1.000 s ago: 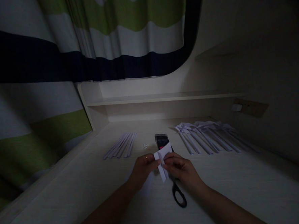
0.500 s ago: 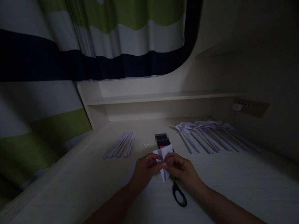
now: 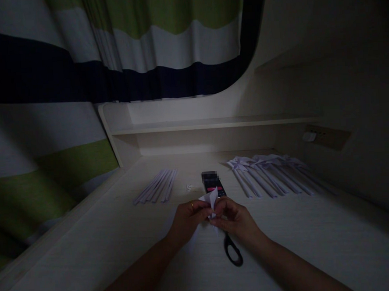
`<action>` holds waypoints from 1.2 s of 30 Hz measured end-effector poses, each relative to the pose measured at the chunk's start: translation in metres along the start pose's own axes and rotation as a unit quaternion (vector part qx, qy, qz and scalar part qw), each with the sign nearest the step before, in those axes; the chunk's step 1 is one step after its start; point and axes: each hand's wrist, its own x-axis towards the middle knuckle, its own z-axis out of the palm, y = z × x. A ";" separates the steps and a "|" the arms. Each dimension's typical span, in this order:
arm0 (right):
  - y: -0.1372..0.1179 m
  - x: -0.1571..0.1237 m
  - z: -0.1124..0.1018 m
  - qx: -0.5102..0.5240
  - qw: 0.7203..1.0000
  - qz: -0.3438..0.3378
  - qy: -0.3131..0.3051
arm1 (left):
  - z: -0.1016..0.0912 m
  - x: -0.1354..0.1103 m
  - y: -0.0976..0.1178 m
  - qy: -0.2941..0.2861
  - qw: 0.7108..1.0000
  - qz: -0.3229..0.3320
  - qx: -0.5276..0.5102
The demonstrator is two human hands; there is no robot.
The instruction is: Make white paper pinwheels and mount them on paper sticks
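Between my hands, above the desk, is a small folded piece of white paper (image 3: 212, 198) with a pointed flap standing up. My left hand (image 3: 188, 220), a ring on one finger, pinches its left side. My right hand (image 3: 233, 216) has thumb and fingers closed on its right side; the lower part of the paper is mostly hidden by the fingers. Just beyond the paper lies a phone (image 3: 213, 184) with a lit screen. Below my right hand the black handle of a pair of scissors (image 3: 233, 250) shows; the blades are hidden.
Several thin rolled paper sticks (image 3: 155, 186) lie at the left. On the right, several paper sticks topped with folded paper pinwheel shapes (image 3: 262, 170) lie in a row. Small white scraps (image 3: 189, 188) sit left of the phone. A shelf (image 3: 200, 124) spans the back; a striped curtain (image 3: 175, 45) hangs above.
The paper has turned and folded narrower between my fingers, its lower flap now mostly out of sight. More of the phone's screen shows. My hands stay in nearly the same place.
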 end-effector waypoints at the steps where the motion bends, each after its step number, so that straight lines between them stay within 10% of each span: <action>1: -0.001 0.000 0.000 0.000 1.000 0.006 -0.005 | 0.000 0.000 -0.001 -0.001 1.000 0.002 0.004; 23: -0.004 -0.002 0.002 0.079 0.987 0.131 0.049 | 0.000 -0.001 0.004 0.020 1.000 -0.006 -0.015; 36: -0.004 0.012 -0.048 -0.043 0.936 0.113 0.330 | -0.084 0.035 -0.001 -0.018 0.989 -0.131 0.067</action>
